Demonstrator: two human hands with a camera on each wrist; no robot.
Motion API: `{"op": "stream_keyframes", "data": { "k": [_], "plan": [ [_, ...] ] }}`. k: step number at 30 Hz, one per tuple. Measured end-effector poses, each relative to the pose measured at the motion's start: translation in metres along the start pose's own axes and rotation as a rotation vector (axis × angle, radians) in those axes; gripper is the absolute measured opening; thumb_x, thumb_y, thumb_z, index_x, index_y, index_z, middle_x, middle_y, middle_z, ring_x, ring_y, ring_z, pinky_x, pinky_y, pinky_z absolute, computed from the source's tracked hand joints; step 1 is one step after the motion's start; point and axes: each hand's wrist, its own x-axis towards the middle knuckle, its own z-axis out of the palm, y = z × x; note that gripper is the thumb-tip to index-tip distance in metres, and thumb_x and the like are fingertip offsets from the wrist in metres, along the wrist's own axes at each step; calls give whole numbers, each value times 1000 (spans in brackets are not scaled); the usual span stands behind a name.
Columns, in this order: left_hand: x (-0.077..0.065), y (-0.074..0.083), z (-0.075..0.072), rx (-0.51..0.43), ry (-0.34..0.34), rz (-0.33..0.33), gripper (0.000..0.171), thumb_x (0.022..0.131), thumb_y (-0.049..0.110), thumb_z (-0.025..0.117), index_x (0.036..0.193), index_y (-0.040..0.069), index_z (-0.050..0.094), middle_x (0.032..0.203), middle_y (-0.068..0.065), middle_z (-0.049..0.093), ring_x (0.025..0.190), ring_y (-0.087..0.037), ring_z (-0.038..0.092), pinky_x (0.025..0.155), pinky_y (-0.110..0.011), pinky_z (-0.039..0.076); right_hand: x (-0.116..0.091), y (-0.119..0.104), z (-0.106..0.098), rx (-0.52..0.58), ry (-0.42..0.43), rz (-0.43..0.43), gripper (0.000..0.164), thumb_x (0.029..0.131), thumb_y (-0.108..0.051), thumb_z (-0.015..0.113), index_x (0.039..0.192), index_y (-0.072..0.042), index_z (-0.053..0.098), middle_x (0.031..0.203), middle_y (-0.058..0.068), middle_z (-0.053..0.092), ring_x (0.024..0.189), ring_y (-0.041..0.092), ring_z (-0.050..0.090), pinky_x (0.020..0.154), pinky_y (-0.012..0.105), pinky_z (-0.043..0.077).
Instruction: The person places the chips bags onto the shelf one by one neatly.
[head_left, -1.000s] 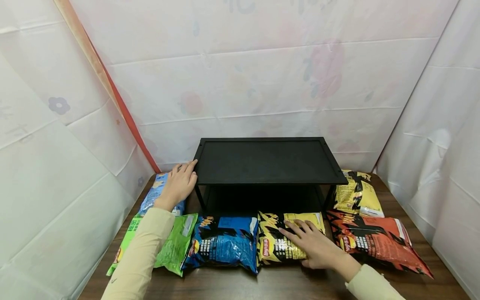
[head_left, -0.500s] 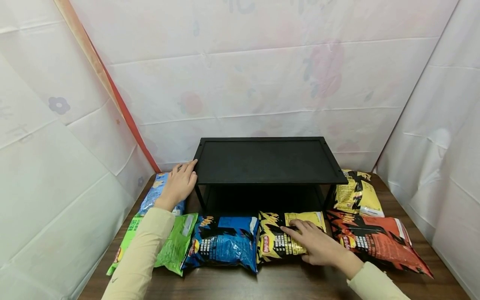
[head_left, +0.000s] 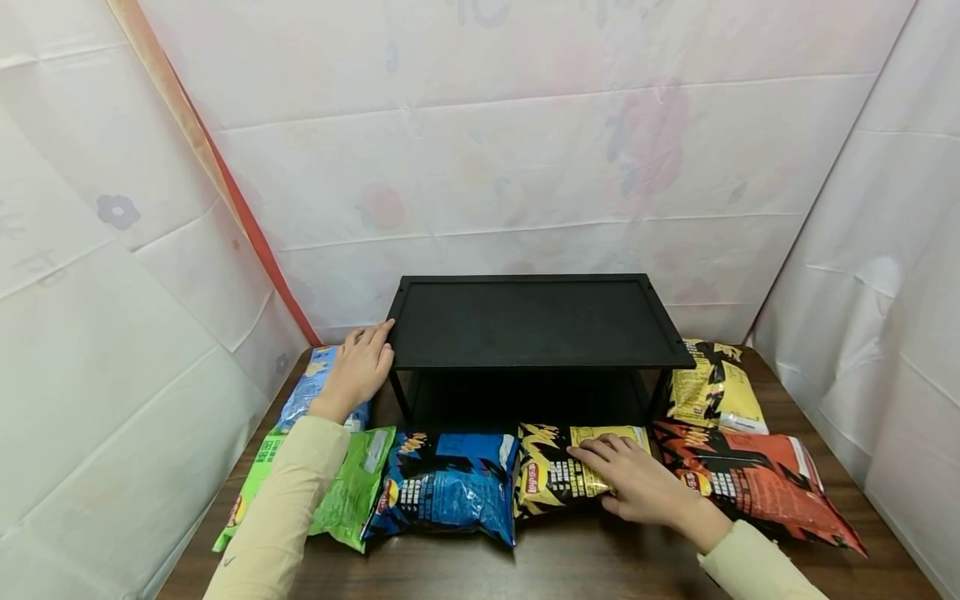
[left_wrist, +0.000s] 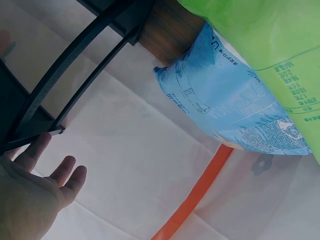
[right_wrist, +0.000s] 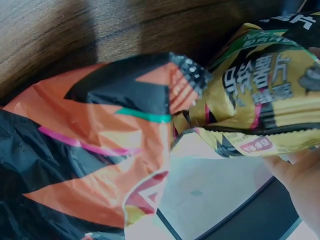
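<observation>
A yellow-and-black bag of chips (head_left: 547,471) lies before the black two-tier rack (head_left: 525,321). My right hand (head_left: 641,483) grips this bag at its right part, fingers over the top and thumb at the near edge. In the right wrist view the hand (right_wrist: 302,185) shows only at the right border, against the yellow bag (right_wrist: 265,90); its fingertips are hidden. With straight fingers, my left hand (head_left: 356,371) touches the left edge of the rack's top. The left wrist view shows that hand (left_wrist: 37,190) with a finger against the rack's corner.
Left of the yellow bag lie a dark blue bag (head_left: 450,492), a green bag (head_left: 348,492) and a light blue bag (head_left: 311,383). A red bag (head_left: 750,483) and another yellow bag (head_left: 723,392) are at the right. White cloth (head_left: 525,167) hangs behind the wooden table (head_left: 555,567).
The near edge of the yellow bag has risen or shifted slightly away from me. My right hand has moved a little rightward and its fingers bend more. The left hand stays still.
</observation>
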Motion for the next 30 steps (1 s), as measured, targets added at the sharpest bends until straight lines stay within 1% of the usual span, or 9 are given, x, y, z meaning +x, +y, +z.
{"op": "stream_keyframes", "data": {
  "k": [5, 10, 13, 17, 22, 26, 28, 30],
  "plan": [
    [-1, 0, -1, 0, -3, 4, 51, 99, 33, 21, 147, 17, 21, 147, -14, 30, 132, -42, 21, 104, -61, 17, 2, 0, -5, 41, -5, 21, 68, 76, -30, 70, 137, -20, 42, 127, -1, 52, 111, 21, 51, 86, 45, 47],
    [-1, 0, -1, 0, -4, 2, 51, 99, 33, 20, 147, 17, 21, 147, -13, 29, 133, -41, 20, 105, -61, 17, 4, 1, -11, 84, -40, 41, 64, 79, -31, 67, 137, -20, 42, 127, -2, 53, 110, 19, 52, 84, 45, 48],
    [-1, 0, -1, -1, -3, 4, 51, 99, 33, 20, 147, 17, 21, 147, -13, 29, 133, -41, 20, 105, -61, 17, 5, 2, -14, 128, -71, 58, 61, 81, -30, 65, 137, -19, 42, 128, -1, 53, 110, 18, 53, 85, 44, 48],
    [-1, 0, -1, -2, 3, 7, 51, 99, 33, 20, 147, 16, 23, 147, -13, 30, 132, -42, 21, 104, -61, 17, 6, 2, -18, 197, -123, 102, 59, 82, -27, 64, 137, -19, 41, 130, -1, 51, 113, 20, 52, 86, 43, 48],
    [-1, 0, -1, -1, 8, 2, 51, 98, 32, 22, 147, 16, 23, 147, -13, 30, 132, -41, 22, 105, -61, 18, 6, 3, -26, 260, -179, 143, 55, 85, -26, 61, 136, -18, 41, 132, -1, 50, 112, 22, 53, 84, 41, 49],
    [-1, 0, -1, 3, 3, 2, 51, 98, 32, 22, 147, 17, 23, 147, -13, 30, 132, -40, 22, 105, -60, 18, 8, 7, -30, 338, -180, 123, 49, 88, -26, 58, 133, -14, 44, 130, 3, 51, 102, 16, 57, 80, 38, 50],
    [-1, 0, 0, 5, 3, 4, 51, 98, 32, 21, 147, 17, 22, 147, -13, 30, 132, -40, 22, 105, -60, 18, 9, 8, -32, 361, -175, 104, 46, 89, -26, 57, 131, -13, 45, 129, 4, 51, 101, 14, 58, 79, 37, 50],
    [-1, 0, 0, 5, 3, 6, 51, 99, 32, 21, 147, 16, 22, 147, -13, 30, 132, -41, 22, 105, -60, 17, 10, 10, -33, 374, -171, 91, 43, 90, -26, 56, 130, -14, 46, 128, 3, 51, 99, 13, 58, 79, 36, 50]
  ]
}}
